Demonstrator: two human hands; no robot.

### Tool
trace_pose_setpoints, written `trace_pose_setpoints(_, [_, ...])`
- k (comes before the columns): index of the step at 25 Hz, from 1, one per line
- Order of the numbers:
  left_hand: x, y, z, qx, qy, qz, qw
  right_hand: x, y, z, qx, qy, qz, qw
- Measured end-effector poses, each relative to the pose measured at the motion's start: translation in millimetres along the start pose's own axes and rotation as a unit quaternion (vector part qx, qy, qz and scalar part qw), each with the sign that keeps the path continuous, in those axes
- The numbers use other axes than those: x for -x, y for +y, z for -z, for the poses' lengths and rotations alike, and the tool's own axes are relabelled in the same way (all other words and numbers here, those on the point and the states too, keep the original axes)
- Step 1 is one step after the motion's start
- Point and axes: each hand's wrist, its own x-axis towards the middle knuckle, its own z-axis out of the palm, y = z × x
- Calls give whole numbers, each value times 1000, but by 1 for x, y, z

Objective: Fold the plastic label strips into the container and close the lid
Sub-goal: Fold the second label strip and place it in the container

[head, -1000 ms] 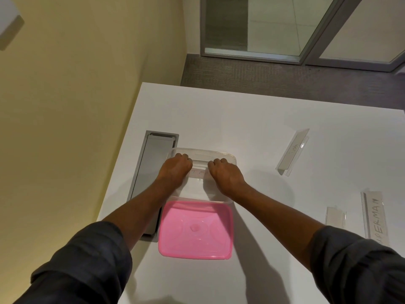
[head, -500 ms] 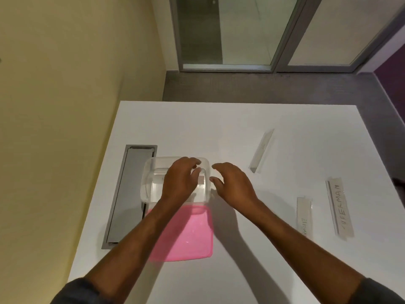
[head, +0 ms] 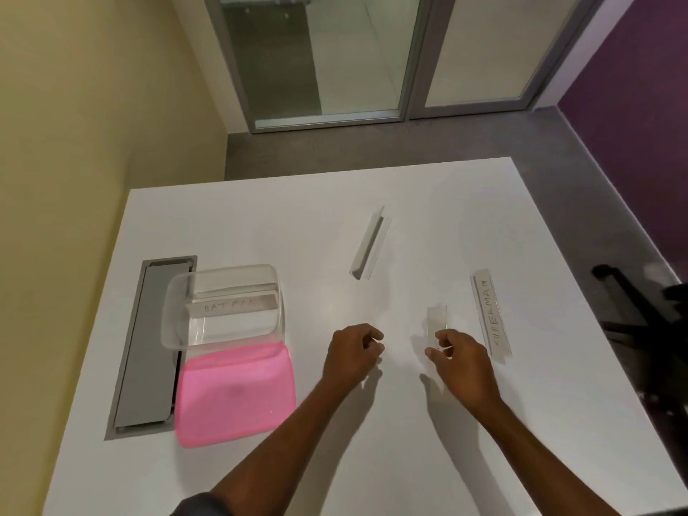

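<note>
A clear plastic container [head: 175, 303] stands at the table's left with a strip marked BATMAN [head: 232, 305] inside it. Its pink lid [head: 236, 394] lies flat just in front of it. A short clear strip [head: 436, 322] lies at centre right; my right hand [head: 463, 363] pinches its near end between thumb and fingers. My left hand [head: 352, 353] hovers beside it, fingers loosely curled, holding nothing. A long strip marked SUPERMAN [head: 491, 316] lies right of the short one. A folded strip [head: 370, 243] rests farther back.
A grey cable hatch [head: 149, 348] is set into the white table [head: 409, 459] left of the container. A yellow wall runs along the left. A dark chair [head: 644, 318] stands off the right edge. Glass doors are beyond the far edge.
Both hands left the container and moved right. The BATMAN strip stays inside it. My right hand has reached the short clear strip and closed on its near end.
</note>
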Motion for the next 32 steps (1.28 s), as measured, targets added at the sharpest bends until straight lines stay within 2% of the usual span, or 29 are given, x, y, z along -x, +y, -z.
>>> trace_pose_setpoints(4, [-2, 11, -56, -30, -45, 1, 999, 6, 42, -6, -8, -20, -68, 997])
trace_pose_setpoints(13, [-8, 14, -127, -68, -75, 23, 995, 6, 80, -29, -32, -56, -74, 995])
trace_pose_setpoints(17, [-7, 12, -139, -66, -71, 34, 995, 4, 89, -30, -36, -59, -47, 996])
trace_pose_setpoints(26, [-17, 9, -140, -51, -53, 74, 995, -13, 98, -22, 14, -71, 34, 997])
trace_pose_setpoints(32, [-22, 3, -129, -47, -37, 72, 996, -28, 98, -19, 70, -73, 97, 990])
